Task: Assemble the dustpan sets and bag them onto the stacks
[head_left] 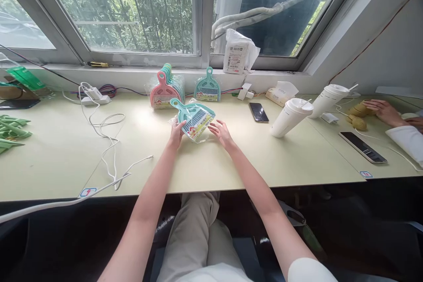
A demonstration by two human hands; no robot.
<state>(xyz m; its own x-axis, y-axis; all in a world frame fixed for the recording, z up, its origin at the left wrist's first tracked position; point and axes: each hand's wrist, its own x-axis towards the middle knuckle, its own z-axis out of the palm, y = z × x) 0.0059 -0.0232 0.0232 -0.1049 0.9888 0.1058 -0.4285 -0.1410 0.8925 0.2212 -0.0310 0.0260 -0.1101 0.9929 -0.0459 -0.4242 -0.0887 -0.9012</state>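
Note:
A teal mini dustpan-and-brush set [193, 120] in clear plastic wrap is tilted just above the pale green desk [231, 163]. My left hand [176, 133] grips its near left edge. My right hand [222, 133] is beside its right edge with fingers spread, touching or just off the wrap. Behind it a stack of pink and teal sets [167, 88] leans against the wall under the window, and a single teal set [207, 87] stands to its right.
A black phone [258, 112] and two white lidded cups [291, 116] [327, 99] lie to the right. Another person's hand [383, 110] and a second phone [362, 146] are far right. White cables [105, 141] and a power strip [94, 97] lie left; green items [9, 130] far left.

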